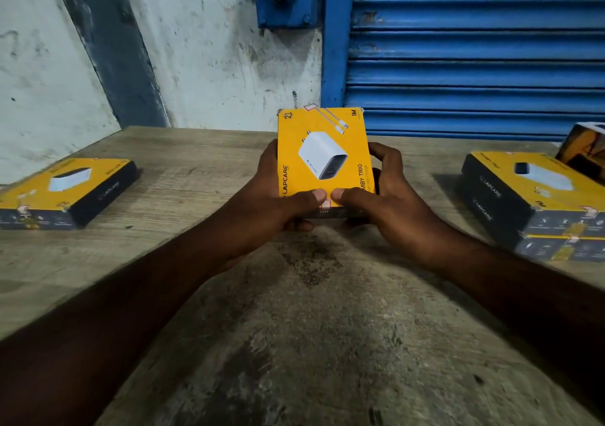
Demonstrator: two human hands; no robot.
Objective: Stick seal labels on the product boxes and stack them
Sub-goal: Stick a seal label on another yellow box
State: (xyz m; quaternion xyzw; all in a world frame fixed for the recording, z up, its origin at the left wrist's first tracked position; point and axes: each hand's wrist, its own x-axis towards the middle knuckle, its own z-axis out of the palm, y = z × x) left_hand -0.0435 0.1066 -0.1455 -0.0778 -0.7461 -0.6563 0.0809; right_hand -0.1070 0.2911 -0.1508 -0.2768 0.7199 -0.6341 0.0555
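Note:
A yellow product box [322, 150] with a white charger pictured on it is held tilted up above the table's middle. My left hand [281, 199] grips its left side and my right hand [383, 193] its right side. Both thumbs press on the near edge, either side of a small pale seal label [327, 203] folded over that edge. Another seal label [309, 108] shows at the box's far edge. A single yellow box [70, 189] lies flat at the left. At the right stands a stack of two boxes [537, 202], each with a label on its near edge.
The worn wooden table [314, 311] runs up to a stained white wall [212, 48] and a blue roller shutter [474, 48]. Another box [586, 150] leans at the far right edge behind the stack.

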